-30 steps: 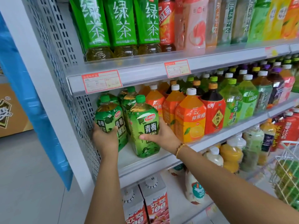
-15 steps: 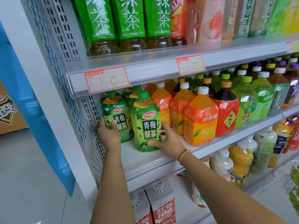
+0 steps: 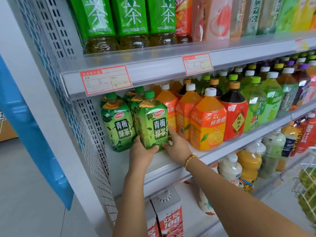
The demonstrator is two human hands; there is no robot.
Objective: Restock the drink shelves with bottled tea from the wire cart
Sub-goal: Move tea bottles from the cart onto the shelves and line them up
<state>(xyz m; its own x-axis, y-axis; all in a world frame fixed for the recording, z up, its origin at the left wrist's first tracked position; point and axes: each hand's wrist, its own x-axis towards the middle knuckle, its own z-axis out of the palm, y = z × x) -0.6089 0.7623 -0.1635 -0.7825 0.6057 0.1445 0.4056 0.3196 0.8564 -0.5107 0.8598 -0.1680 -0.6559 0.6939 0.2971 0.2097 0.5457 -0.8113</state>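
Note:
Two green plum-tea bottles stand at the left end of the middle shelf [image 3: 171, 170]. The left bottle [image 3: 117, 125] stands by itself, with no hand on it. Both hands hold the right bottle [image 3: 153, 124] low down. My left hand [image 3: 142, 152] grips its base from the left, thumb on the front. My right hand [image 3: 177, 145] grips its right lower side, thumb on the label's bottom edge. More green caps show behind these two bottles.
Orange juice bottles [image 3: 207, 124] stand close to the right of the held bottle. The perforated side panel [image 3: 89, 120] closes the shelf's left end. The wire cart [image 3: 306, 183] is at the right edge. Cartons [image 3: 168, 218] sit on the shelf below.
My left hand has let go of the left bottle and moved right onto the base of the right bottle. Both bottles now stand further back on the shelf.

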